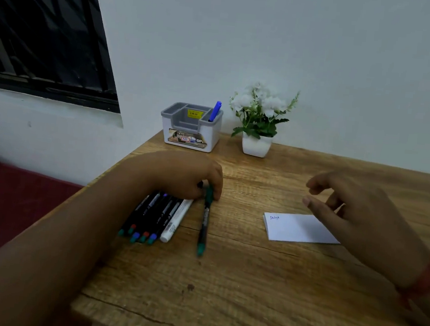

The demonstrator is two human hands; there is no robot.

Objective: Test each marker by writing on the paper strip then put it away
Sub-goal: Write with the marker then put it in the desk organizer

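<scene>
At the tabletop's (250,283) far edge, an organizer (191,127) holds one blue marker (215,111) in its right compartment. Left hand (181,175) fingers pinch a green marker (205,221); right hand (360,214) fingers are spread above the paper strip (296,228).

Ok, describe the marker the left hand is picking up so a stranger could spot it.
On the wooden table, find the row of markers under the left hand. Just right of it, one green-capped marker lies apart, its far end pinched by the fingers.
</scene>
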